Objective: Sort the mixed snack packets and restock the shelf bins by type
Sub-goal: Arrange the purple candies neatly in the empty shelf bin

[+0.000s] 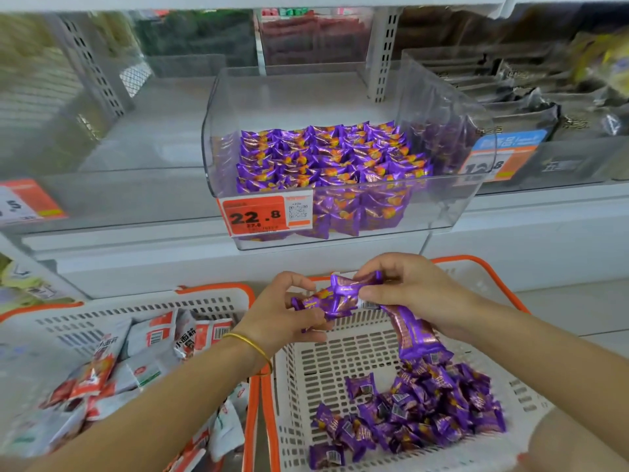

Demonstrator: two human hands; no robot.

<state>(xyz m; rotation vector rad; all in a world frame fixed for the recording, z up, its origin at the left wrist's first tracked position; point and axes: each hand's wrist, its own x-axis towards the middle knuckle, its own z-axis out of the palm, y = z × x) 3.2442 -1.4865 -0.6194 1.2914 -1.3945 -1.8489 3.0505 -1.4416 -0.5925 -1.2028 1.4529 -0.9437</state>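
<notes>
Left hand and right hand both pinch purple candy packets above right basket. Clear shelf bin, far centre, part-filled with same type. Loose purple pile not yet shelved; red-white packets in left basket outstanding. Judged midway.

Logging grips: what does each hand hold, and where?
Left hand pinches small purple foil snack packets by their left ends; right hand grips the same bunch at its upper right.

A white metal shelf runs across the view, its front ledge pale; two slotted uprights rise at the back; another board overhangs; wire mesh backs the left bay; light is bright, even.
</notes>
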